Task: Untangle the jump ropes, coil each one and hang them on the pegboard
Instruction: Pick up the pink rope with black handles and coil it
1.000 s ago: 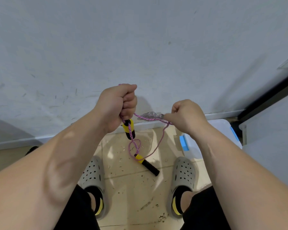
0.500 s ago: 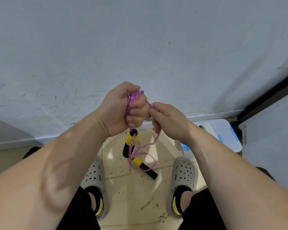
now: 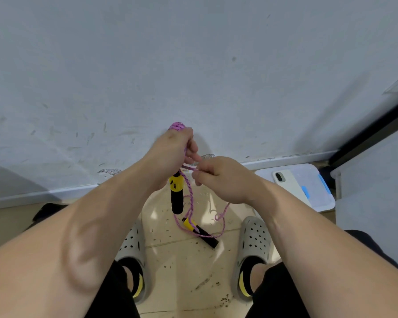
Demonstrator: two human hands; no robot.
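Observation:
A pink braided jump rope (image 3: 189, 198) has two yellow-and-black handles. My left hand (image 3: 170, 152) grips a bundle of pink coils (image 3: 177, 126) that pokes out above the fist, and one handle (image 3: 176, 193) hangs straight down below it. My right hand (image 3: 221, 177) pinches a strand of the rope just beside the left fingers. The loose rest of the rope loops down to the second handle (image 3: 200, 231), which dangles tilted above the tiled floor. No pegboard is in view.
A white wall (image 3: 193, 65) fills the upper view, with a baseboard below. A white lidded bin (image 3: 313, 187) with a phone (image 3: 285, 182) on it stands at the right. My two grey clogs (image 3: 133, 251) stand on the beige tiles. A dark frame runs along the right.
The right hand has drawn away from the left fist toward the right, pulling out a strand. The left hand has lifted a little, with more coils showing on top.

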